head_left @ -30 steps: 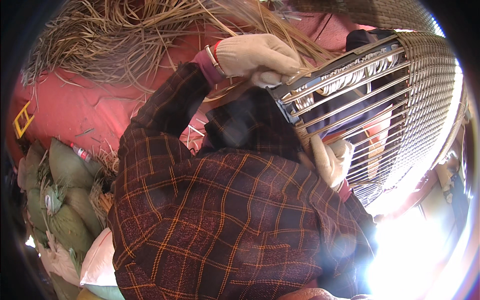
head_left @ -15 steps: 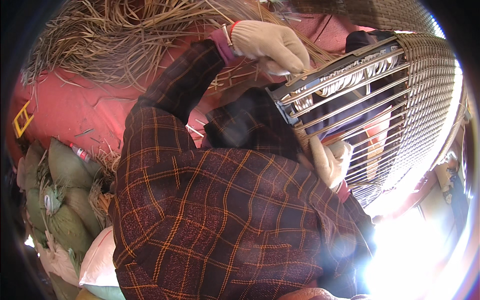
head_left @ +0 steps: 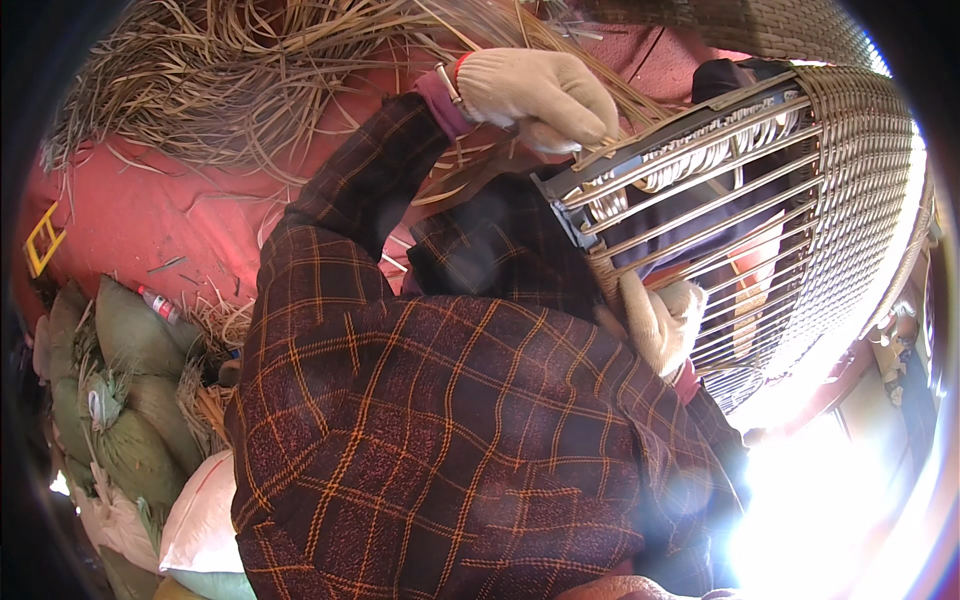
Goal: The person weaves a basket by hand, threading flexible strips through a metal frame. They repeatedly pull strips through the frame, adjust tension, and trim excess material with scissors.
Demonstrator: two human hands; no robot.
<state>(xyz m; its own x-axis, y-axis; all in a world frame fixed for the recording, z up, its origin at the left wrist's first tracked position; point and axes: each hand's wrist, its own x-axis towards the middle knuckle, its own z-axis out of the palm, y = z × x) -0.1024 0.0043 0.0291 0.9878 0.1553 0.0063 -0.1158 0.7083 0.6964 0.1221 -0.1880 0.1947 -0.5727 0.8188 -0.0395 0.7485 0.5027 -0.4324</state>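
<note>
A large, partly woven wicker piece (head_left: 860,150) with a dark flat frame edge (head_left: 640,150) and bare parallel rods (head_left: 730,220) leans in front of me on the right. My left hand (head_left: 545,95), in a cream knitted glove, is closed with its fingertips at the near corner of the frame edge, on a thin wicker strand; the tips are partly hidden. Lower down, my gloved right hand (head_left: 662,325) grips the frame's lower side, partly behind the rods. White coiled loops (head_left: 680,170) show inside, behind the frame edge.
Loose wicker strands (head_left: 230,80) lie heaped on a red cloth (head_left: 150,210) at the far left. Stuffed green sacks (head_left: 140,400), a white sack (head_left: 205,510), a red-labelled bottle (head_left: 160,303) and a yellow plastic piece (head_left: 43,240) are at left. Another woven piece (head_left: 760,25) stands behind; glare washes out the lower right.
My left wrist and forearm have shifted slightly right and down, the fingertips staying by the frame corner. My right hand and the wicker piece look unmoved.
</note>
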